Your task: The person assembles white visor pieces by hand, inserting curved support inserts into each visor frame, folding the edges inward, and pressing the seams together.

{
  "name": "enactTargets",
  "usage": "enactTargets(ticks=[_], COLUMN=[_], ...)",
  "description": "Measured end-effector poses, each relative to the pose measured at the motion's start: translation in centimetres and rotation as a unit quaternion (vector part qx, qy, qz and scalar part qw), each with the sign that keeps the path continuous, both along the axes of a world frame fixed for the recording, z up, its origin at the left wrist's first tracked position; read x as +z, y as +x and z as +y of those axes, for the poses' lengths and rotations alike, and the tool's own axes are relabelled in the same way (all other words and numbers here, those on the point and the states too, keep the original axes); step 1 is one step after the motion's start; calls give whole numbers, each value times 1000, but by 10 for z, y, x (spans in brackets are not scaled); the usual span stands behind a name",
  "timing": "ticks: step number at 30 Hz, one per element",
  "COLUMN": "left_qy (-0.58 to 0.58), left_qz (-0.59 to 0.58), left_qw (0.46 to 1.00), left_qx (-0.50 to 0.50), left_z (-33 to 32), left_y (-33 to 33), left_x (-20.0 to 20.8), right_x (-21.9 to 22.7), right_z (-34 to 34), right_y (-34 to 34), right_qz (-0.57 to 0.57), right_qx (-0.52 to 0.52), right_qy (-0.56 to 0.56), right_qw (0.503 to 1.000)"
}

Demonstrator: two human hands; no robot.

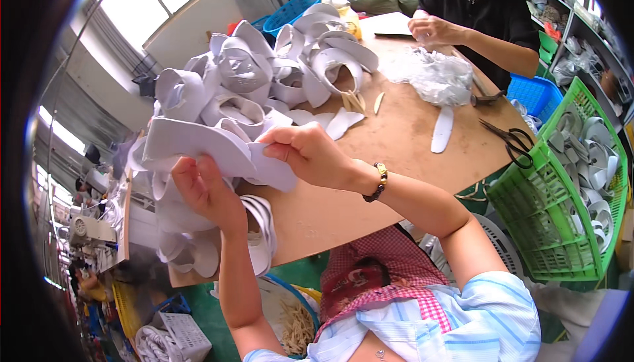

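Observation:
My left hand (208,190) pinches the lower edge of a white slipper (191,143), lifted over the near left part of the table. At its right end, my right hand (307,154) has thumb and fingers closed on the same slipper, beside a flat, rounded sole part (274,167). Behind it rises a big heap of white slippers (244,65) with curved bands. Below my left hand, more slippers (261,230) stand nested at the table's near edge. A few thin pale strips (354,102) lie beside the heap.
Black-handled scissors (510,141) and a clear plastic bag (439,78) lie on the brown table (396,164). A white sole-shaped piece (442,129) pokes from the bag. Across sits a co-worker (492,25), hands raised. A green crate (561,190) stands right; a tub of thin strips (297,325) below.

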State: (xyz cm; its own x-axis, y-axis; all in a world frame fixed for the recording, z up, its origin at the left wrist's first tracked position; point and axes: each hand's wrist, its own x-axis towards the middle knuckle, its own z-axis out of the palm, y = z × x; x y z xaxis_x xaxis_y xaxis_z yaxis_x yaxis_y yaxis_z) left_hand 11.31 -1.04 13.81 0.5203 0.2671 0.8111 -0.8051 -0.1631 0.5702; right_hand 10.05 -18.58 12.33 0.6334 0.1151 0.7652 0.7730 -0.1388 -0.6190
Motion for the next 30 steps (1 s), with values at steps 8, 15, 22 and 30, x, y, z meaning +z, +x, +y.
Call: enactTargets(ticks=[8, 15, 22, 30], left_qy=[26, 9, 151, 564], left_qz=[163, 245, 278, 136], left_qw=[976, 851, 876, 815], left_qx=[-145, -465, -365, -11], left_z=[-18, -50, -26, -65], left_y=[-32, -53, -79, -62], left_x=[-40, -56, -31, -130], right_x=[-27, -40, -67, -152], right_z=[-50, -76, -119, -212], right_y=[-37, -66, -83, -84], right_qz=[55, 91, 206, 254], right_qx=[-43, -88, -163, -405], right_qy=[-36, -141, 98, 81], right_qw=[997, 982, 960, 875])
